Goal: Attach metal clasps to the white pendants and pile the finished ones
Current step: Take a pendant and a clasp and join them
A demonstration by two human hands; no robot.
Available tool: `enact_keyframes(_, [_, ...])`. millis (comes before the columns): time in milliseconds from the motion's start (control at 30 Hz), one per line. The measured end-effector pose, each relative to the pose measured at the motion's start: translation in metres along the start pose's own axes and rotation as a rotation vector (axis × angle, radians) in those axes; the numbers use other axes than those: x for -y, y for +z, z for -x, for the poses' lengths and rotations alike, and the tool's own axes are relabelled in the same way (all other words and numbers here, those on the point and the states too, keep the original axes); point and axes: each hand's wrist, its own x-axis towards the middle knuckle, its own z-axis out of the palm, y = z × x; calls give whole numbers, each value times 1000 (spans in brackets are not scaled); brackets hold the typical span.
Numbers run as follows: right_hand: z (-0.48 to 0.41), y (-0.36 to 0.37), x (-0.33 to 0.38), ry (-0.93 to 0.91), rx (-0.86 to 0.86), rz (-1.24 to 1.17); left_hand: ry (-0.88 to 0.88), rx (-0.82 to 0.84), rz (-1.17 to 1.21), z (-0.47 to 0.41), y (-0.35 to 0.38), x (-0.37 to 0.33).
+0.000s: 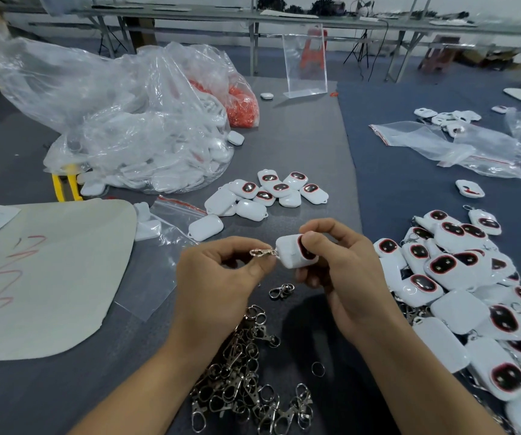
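Note:
My right hand (344, 271) grips a white pendant (290, 251) with a dark red-rimmed window, held above the table's middle. My left hand (221, 277) pinches a metal clasp (263, 252) whose end touches the pendant's left edge. A heap of loose metal clasps (246, 372) lies on the table below my hands, with a single clasp (281, 291) apart from it. Several pendants without clasps (265, 193) lie in a group behind my hands. On the right a pile of pendants with clasps (479, 293) spreads over the table.
A large clear bag of white pendants (133, 127) and a bag of orange parts (242, 105) sit at the back left. A cream sheet (49, 277) lies left, small clear zip bags (472, 149) at right, an acrylic stand (306, 61) behind, and a yellow tool (64, 186).

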Motion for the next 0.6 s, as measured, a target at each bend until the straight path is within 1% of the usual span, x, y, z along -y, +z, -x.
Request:
enact_keyframes(67, [0,-1,0,-25,-16,74,-14,1,23,-1,0,-1])
enact_keyframes(133, [0,-1,-2,-142,-53,275,9,8,-18,-2,0,-3])
enact_keyframes(167, [2,0,-2,-212,-53,372,50,13,-85,-2,0,-4])
enact_keyframes(233, [8,2,0,-331,7,504,121,7,-248,0,-2,-5])
enact_keyframes(333, [18,7,4,-438,134,660,127,-10,-327,4,-7,-9])
enact_keyframes(400, [21,10,3,-444,133,662,161,-13,-348,4,-8,-11])
enact_keyframes(500, [17,10,3,-388,67,648,182,-6,-336,3,-6,-7])
enact_keyframes(533, [15,9,3,-338,50,620,181,0,-320,2,-5,-6])
enact_keyframes(600, [14,10,4,-184,43,485,185,12,-270,0,-4,-3])
